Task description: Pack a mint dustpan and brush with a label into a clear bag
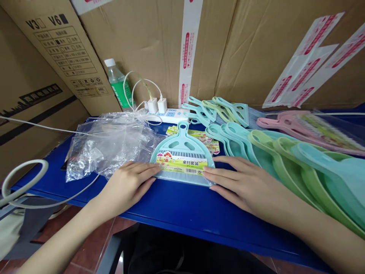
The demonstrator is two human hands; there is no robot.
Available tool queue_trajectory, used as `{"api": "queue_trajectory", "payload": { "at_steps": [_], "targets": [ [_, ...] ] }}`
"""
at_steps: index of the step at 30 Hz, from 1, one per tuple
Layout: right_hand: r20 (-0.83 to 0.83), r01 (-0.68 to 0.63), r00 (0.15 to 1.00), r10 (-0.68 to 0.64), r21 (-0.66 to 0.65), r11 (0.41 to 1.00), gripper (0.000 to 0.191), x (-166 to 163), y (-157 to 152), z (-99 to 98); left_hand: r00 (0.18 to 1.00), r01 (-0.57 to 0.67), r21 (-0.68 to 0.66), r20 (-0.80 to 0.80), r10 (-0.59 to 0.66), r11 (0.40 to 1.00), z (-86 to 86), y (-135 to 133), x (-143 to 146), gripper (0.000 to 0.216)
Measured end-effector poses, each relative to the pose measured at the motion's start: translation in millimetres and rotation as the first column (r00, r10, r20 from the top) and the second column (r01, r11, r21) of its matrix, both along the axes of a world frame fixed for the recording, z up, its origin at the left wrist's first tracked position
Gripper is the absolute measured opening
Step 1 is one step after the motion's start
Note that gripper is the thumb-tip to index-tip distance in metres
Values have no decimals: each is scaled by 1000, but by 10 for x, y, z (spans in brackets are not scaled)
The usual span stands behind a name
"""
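Observation:
A small teal dustpan-and-brush set (182,150) with a yellow-green paper label (181,166) lies flat on the blue table (176,207). My left hand (128,185) lies flat at its left edge, fingertips touching the label's left end. On the opposite edge rests my right hand (239,182), fingers stretched out and pressed on the label's right end. Both hands hold nothing.
A heap of clear plastic bags (108,142) sits left of the set. Overlapping teal and green dustpans (285,160), pink ones (299,127) and teal brushes (216,108) fill the right. A power strip with chargers (162,110), a water bottle (118,85) and cardboard boxes (142,45) stand behind.

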State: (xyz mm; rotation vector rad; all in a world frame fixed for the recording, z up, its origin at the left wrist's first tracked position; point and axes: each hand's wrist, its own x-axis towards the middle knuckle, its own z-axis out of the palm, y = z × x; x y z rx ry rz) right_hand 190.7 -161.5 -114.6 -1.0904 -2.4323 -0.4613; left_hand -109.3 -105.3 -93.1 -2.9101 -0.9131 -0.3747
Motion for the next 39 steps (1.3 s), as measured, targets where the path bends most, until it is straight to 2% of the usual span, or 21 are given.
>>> {"api": "queue_trajectory", "payload": {
  "at_steps": [5, 8, 12, 16, 20, 24, 32, 34, 37, 39],
  "targets": [
    [-133, -26, 991, 10, -118, 993, 33, 26, 5, -3, 974, -63, -132, 210, 90, 989, -13, 100, 61, 27],
    [-153, -38, 988, 21, -112, 993, 34, 18, -2, -21, 953, -76, -203, 273, 131, 976, 1, 146, 107, 19],
    [-154, 45, 987, -51, -44, 998, 38, -38, -32, -33, 960, -114, -243, 223, 169, 963, 40, 227, 159, 13],
    [-178, 117, 976, -125, -55, 992, 41, -78, -49, -30, 967, -164, -314, 136, 215, 935, 66, 325, 154, 14],
    [-156, 99, 981, -112, -87, 991, 42, -75, -41, -24, 971, -133, -505, 108, 215, 853, 61, 366, 126, 19],
    [-172, 92, 979, -110, -110, 990, 42, -76, -40, -25, 951, -128, -632, 140, 275, 764, 40, 360, 112, 28],
    [-316, 126, 929, -194, -222, 967, 28, -104, -47, -56, 919, -117, -795, 141, 369, 595, 6, 377, 100, 29],
    [-334, 128, 921, -199, -224, 966, 27, -104, -43, -59, 911, -81, -787, 190, 366, 612, 9, 372, 106, 28],
    [-355, 124, 913, -203, -231, 965, 25, -99, -47, -65, 891, -47, -714, 287, 353, 699, 24, 355, 121, 21],
    [-370, 118, 907, -203, -240, 964, 24, -96, -54, -72, 874, -34, -687, 331, 355, 726, 32, 345, 126, 18]
  ]
}}
